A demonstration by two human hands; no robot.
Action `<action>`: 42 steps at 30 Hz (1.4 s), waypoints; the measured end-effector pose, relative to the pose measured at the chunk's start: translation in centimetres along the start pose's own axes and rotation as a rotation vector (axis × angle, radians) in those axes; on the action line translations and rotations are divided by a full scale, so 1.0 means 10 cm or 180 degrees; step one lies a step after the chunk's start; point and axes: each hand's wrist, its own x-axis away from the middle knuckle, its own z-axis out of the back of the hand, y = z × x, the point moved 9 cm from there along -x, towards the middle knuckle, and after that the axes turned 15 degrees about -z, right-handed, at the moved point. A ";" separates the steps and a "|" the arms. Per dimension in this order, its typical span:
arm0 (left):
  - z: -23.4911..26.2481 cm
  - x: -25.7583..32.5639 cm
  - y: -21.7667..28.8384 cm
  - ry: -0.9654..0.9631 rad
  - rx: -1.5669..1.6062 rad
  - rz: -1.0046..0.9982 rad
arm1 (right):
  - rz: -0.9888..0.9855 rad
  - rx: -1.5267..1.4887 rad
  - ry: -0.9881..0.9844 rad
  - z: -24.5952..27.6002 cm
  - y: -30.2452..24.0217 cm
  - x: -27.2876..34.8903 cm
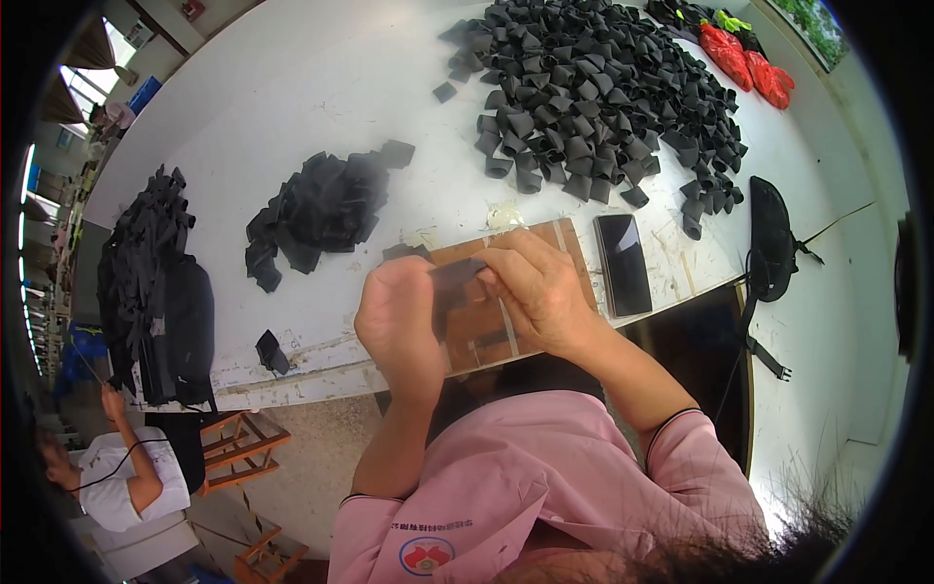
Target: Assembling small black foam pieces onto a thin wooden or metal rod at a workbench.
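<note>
Between my two hands I hold a small dark grey fabric piece (454, 275), stretched level above a brown wooden board (566, 243). My right hand (537, 292) pinches its right end between thumb and fingers. At its left end is my left hand (397, 316), closed on it, with the fingertips mostly hidden behind the palm. Beyond my left hand lies a loose heap of flat dark fabric pieces (326, 204). One more folded dark piece (271, 352) rests near the table's front edge.
A large pile of dark fabric loops (574, 107) covers the far right of the white table (292, 78). Beside the board lies a phone (623, 265). A black pouch with straps (769, 238) is at right, dark strips (146, 263) at left. Another person (136, 477) works at lower left.
</note>
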 end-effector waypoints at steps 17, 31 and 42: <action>-0.27 -0.19 0.22 -0.1147 -0.1219 -0.0839 | -0.0296 -0.0219 -0.0688 -0.01 0.00 -0.10; -0.11 0.00 -0.02 -0.0696 -0.0703 -0.0233 | -0.0125 -0.0325 -0.0123 0.08 0.00 -0.08; -0.28 0.27 0.15 -0.0880 -0.0791 -0.0432 | -0.3034 -0.4258 -0.0613 -0.25 0.57 0.51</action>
